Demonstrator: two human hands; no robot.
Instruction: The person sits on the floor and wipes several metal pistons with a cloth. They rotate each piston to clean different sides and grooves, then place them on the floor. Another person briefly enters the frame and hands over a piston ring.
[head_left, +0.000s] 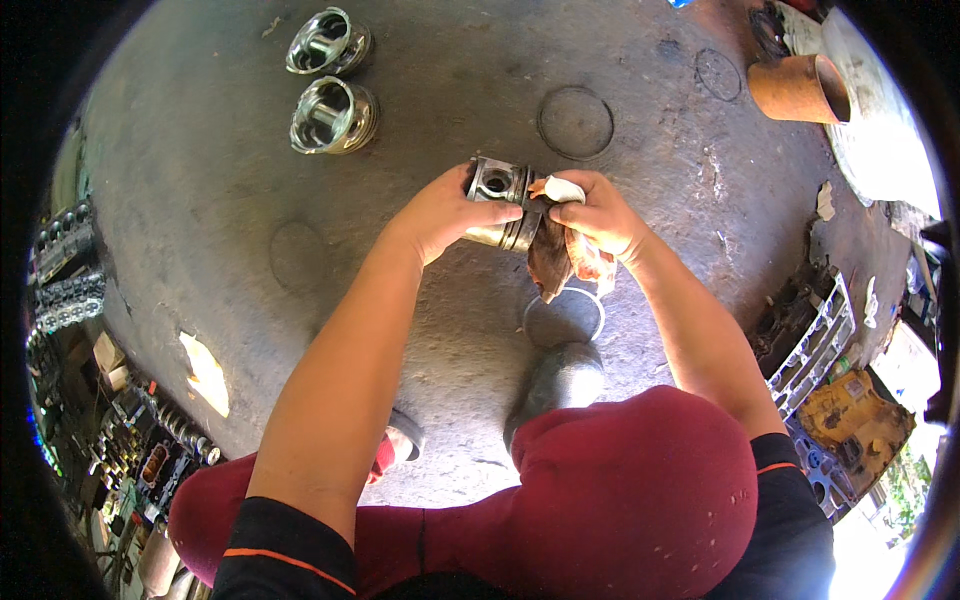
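Held out over the floor is a metal engine piston (497, 182), lying on its side with its pin hole facing up and its ring grooves to the right. My left hand (447, 212) grips the skirt end, thumb across the top. On the ring-groove end, my right hand (605, 215) is closed on a stained rag (551, 260) and presses it against the piston. Loose ends of the rag hang toward me. The fingers under the piston are hidden.
Two shiny pistons (333, 115) stand on the floor (440, 80) at far left. A thin dark ring (575, 122) lies beyond my right hand. A light ring (600, 318) lies near my foot. A rusty cylinder sleeve (800, 89) is at far right; engine parts (65, 250) crowd the left edge.
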